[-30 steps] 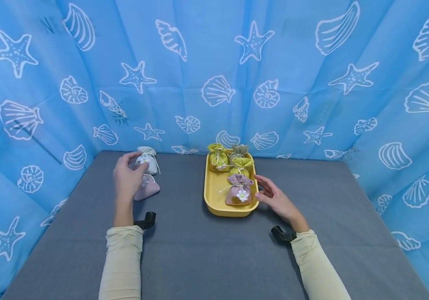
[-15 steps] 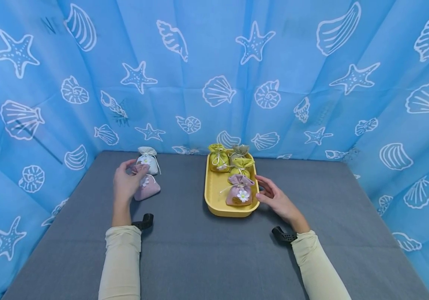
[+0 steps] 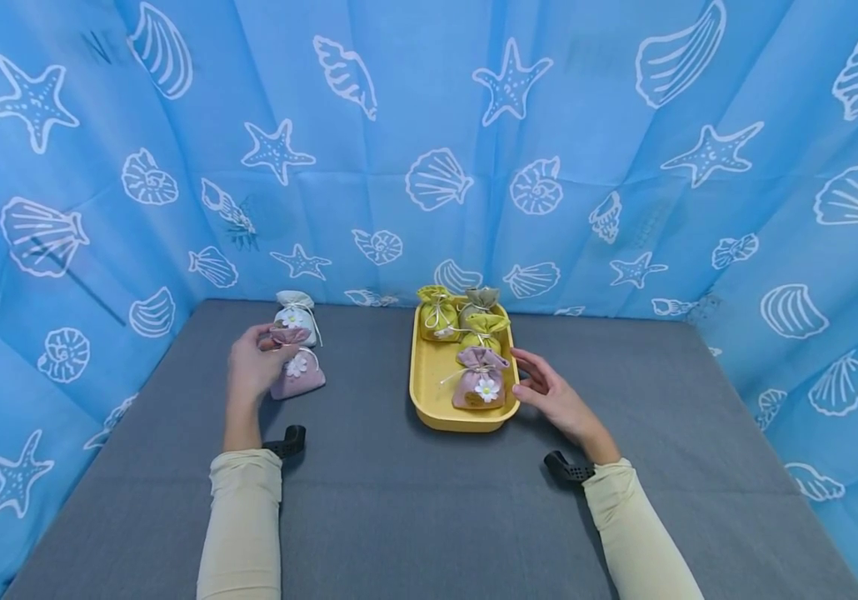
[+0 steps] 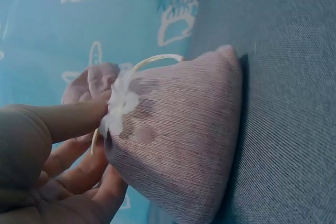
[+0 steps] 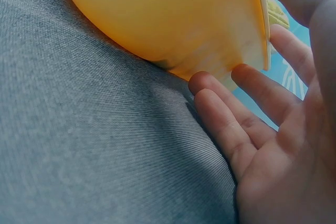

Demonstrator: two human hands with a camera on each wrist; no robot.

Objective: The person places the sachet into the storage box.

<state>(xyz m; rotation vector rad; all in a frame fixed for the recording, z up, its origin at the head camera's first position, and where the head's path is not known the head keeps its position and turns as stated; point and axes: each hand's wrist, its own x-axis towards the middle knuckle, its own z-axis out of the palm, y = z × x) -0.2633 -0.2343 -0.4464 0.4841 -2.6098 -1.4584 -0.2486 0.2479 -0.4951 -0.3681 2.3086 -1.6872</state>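
My left hand (image 3: 251, 367) pinches a pink drawstring pouch (image 4: 184, 135) at its tied neck, thumb in front and fingers behind. The pouch has a white flower and a pale cord; its base is close to the grey cloth. Right behind it stands a white pouch (image 3: 294, 300) with a flower, partly covered by the pink one's top. At the right side of a yellow tray (image 3: 429, 385), my right hand (image 3: 558, 407) has loosely bent fingers, the fingertips (image 5: 202, 82) right at the outer wall and the thumb by the rim.
Inside the tray are two yellow-green pouches (image 3: 438, 321), a grey-green pouch (image 3: 480, 298) at the back and a pink pouch (image 3: 478, 390) with a white flower in front. A blue curtain (image 3: 369, 192) with shell prints hangs behind and beside the grey table (image 3: 399, 517).
My left hand has closed its thumb and fingers on the neck of the pink pouch, which has tipped more upright and shifted slightly right. The right hand and tray stay put.
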